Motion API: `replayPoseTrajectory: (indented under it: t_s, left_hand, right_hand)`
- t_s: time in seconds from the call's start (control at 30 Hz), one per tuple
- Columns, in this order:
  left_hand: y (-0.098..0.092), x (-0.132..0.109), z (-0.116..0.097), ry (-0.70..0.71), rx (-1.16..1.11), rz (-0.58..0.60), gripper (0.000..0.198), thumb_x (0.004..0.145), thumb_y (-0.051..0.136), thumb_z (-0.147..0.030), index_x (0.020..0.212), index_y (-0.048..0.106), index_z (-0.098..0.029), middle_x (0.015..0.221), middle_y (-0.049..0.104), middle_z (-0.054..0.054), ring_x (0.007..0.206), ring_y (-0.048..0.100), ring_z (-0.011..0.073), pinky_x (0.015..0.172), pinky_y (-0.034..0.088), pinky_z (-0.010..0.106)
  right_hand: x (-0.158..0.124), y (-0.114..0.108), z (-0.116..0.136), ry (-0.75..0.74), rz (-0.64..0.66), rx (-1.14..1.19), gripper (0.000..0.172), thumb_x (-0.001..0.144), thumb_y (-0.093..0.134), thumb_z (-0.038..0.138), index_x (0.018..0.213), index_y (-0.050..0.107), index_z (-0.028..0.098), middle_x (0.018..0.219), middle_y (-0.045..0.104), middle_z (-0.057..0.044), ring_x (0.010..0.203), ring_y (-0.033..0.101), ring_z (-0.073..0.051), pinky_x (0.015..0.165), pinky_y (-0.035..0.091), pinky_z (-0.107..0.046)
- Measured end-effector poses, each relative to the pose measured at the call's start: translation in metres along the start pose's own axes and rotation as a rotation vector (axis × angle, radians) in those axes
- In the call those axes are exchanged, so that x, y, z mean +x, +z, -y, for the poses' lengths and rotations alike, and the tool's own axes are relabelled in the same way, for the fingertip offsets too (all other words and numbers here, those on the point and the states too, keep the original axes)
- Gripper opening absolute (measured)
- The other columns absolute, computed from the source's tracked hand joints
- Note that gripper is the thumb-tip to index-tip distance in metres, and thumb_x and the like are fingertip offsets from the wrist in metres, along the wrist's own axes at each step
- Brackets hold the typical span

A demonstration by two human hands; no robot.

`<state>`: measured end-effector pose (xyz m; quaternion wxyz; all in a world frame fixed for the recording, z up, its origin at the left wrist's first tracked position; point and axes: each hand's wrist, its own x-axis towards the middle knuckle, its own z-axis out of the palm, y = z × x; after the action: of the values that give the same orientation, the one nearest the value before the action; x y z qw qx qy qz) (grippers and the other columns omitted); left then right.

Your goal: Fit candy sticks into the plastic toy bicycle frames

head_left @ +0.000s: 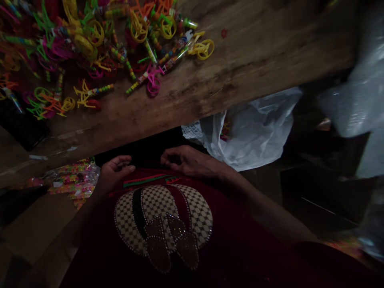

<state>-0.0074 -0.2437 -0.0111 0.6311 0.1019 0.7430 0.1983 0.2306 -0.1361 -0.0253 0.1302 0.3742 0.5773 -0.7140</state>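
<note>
Head view, dim light: below the wooden table (240, 76), a bag of sweets (75, 182) lies lowest left. Beside it the left hand (112, 172) rests on a red shirt (210, 240), fingers loosely curled, empty. The right hand (189, 162) lies flat there, fingers spread. Toys (90, 44) heap on the table's left end; a plastic bag (255, 132) hangs below its right.

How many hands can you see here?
2. The left hand rests half curled at the edge of the red shirt, holding nothing. The right hand lies beside it below the wooden table, fingers curled; its palm side is hidden.
</note>
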Motion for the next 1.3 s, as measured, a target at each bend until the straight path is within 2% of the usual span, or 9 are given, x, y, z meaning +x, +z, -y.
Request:
replayPoseTrajectory:
  t_s: [0.17, 0.3, 0.53, 0.77, 0.93, 1.0, 1.17, 1.23, 1.3]
  left_hand:
    - [-0.001, 0.001, 0.006, 0.027, 0.009, 0.012, 0.051, 0.051, 0.088, -0.046, 0.092, 0.073, -0.018, 0.089, 0.073, 0.005, 0.089, 0.066, 0.0182, 0.082, 0.053, 0.03]
    - [0.0, 0.002, 0.007, 0.013, -0.02, 0.004, 0.051, 0.05, 0.089, -0.044, 0.091, 0.074, -0.018, 0.087, 0.073, 0.004, 0.087, 0.066, 0.0178, 0.081, 0.054, 0.03]
    - [0.0, 0.001, 0.003, -0.009, -0.041, 0.013, 0.051, 0.048, 0.09, -0.041, 0.089, 0.074, -0.018, 0.083, 0.072, 0.003, 0.08, 0.065, 0.0156, 0.077, 0.053, 0.028]
    - [0.002, 0.001, 0.002, -0.03, -0.076, 0.007, 0.051, 0.045, 0.091, -0.04, 0.088, 0.074, -0.017, 0.083, 0.071, 0.003, 0.079, 0.064, 0.0149, 0.075, 0.052, 0.026]
    - [0.003, 0.0, 0.002, -0.038, -0.095, 0.002, 0.051, 0.045, 0.091, -0.039, 0.087, 0.074, -0.017, 0.08, 0.07, 0.001, 0.075, 0.061, 0.0125, 0.071, 0.049, 0.024]
    - [0.003, 0.0, 0.002, -0.034, -0.086, -0.001, 0.052, 0.045, 0.091, -0.039, 0.088, 0.074, -0.016, 0.079, 0.069, 0.001, 0.074, 0.06, 0.0129, 0.07, 0.048, 0.025]
    - [0.004, 0.0, 0.002, -0.026, -0.119, 0.032, 0.052, 0.047, 0.091, -0.039, 0.089, 0.072, -0.017, 0.079, 0.068, 0.0, 0.072, 0.06, 0.0118, 0.069, 0.047, 0.025]
    - [0.004, 0.0, 0.002, -0.037, -0.142, 0.023, 0.05, 0.045, 0.091, -0.037, 0.087, 0.072, -0.017, 0.078, 0.069, 0.001, 0.072, 0.06, 0.0118, 0.069, 0.048, 0.024]
    - [0.004, 0.0, 0.003, -0.031, -0.142, 0.01, 0.049, 0.045, 0.091, -0.037, 0.086, 0.072, -0.017, 0.079, 0.07, 0.001, 0.074, 0.062, 0.0123, 0.071, 0.049, 0.025]
  right_hand:
    - [0.009, -0.013, -0.002, 0.033, 0.15, 0.047, 0.021, 0.086, 0.058, 0.033, 0.087, 0.071, 0.016, 0.065, 0.061, 0.002, 0.056, 0.047, -0.01, 0.053, 0.035, -0.023]
    - [0.011, -0.009, 0.007, -0.01, 0.075, -0.01, 0.031, 0.084, 0.067, 0.045, 0.098, 0.071, 0.017, 0.075, 0.064, 0.0, 0.063, 0.051, -0.011, 0.058, 0.038, -0.025]
    - [0.021, 0.005, 0.01, -0.188, -0.12, -0.209, 0.005, 0.085, 0.059, 0.018, 0.082, 0.063, 0.017, 0.078, 0.061, -0.001, 0.067, 0.05, -0.011, 0.064, 0.037, -0.025]
    - [0.019, -0.009, 0.02, -0.059, 0.166, -0.062, 0.023, 0.082, 0.068, 0.036, 0.094, 0.069, 0.016, 0.087, 0.07, -0.004, 0.077, 0.06, -0.016, 0.067, 0.043, -0.027]
    - [0.028, -0.007, 0.026, -0.046, -0.041, -0.221, 0.008, 0.076, 0.061, 0.013, 0.08, 0.067, 0.017, 0.076, 0.067, -0.001, 0.068, 0.056, -0.013, 0.065, 0.039, -0.026]
    - [0.032, -0.005, 0.028, -0.027, -0.03, -0.088, 0.006, 0.075, 0.059, 0.011, 0.075, 0.061, 0.017, 0.068, 0.063, 0.001, 0.06, 0.051, -0.011, 0.06, 0.037, -0.025]
    - [0.039, 0.008, 0.024, 0.09, 0.171, 0.779, 0.015, 0.078, 0.064, 0.032, 0.08, 0.055, 0.019, 0.072, 0.07, -0.002, 0.048, 0.043, -0.008, 0.047, 0.034, -0.022]
    - [0.037, 0.013, 0.018, 0.076, 0.184, 0.878, 0.019, 0.079, 0.065, 0.036, 0.082, 0.06, 0.018, 0.076, 0.072, -0.004, 0.05, 0.045, -0.008, 0.047, 0.035, -0.022]
    - [0.032, 0.014, 0.009, 0.004, 0.124, 0.763, 0.018, 0.084, 0.062, 0.034, 0.088, 0.068, 0.017, 0.084, 0.074, -0.004, 0.058, 0.053, -0.008, 0.056, 0.043, -0.023]
